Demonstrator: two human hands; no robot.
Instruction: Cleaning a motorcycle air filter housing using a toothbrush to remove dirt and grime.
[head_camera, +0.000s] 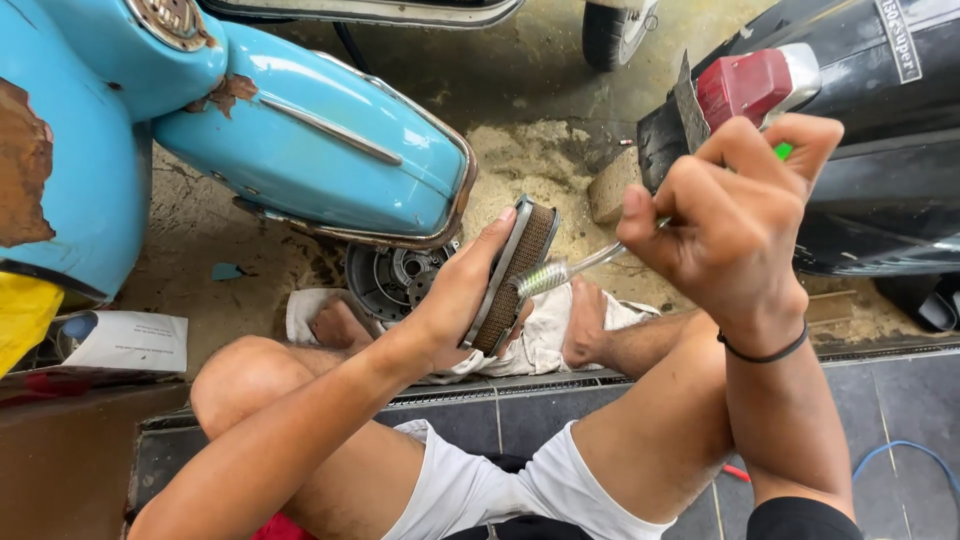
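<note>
My left hand (460, 295) grips an oblong mesh air filter (516, 272) with a metal rim, held on edge over my lap. My right hand (735, 225) is closed around a toothbrush (560, 270) with a clear and green handle. Its bristle head touches the brown mesh face of the filter. Below the filter a dirty white cloth (545, 335) lies on the ground between my bare feet.
A light blue scooter (310, 140) with rust patches stands at left, its bare wheel hub (395, 275) beside the filter. A black scooter with a red tail light (750, 85) stands at right. Sandy concrete ground lies ahead; a paper sheet (130, 340) lies at left.
</note>
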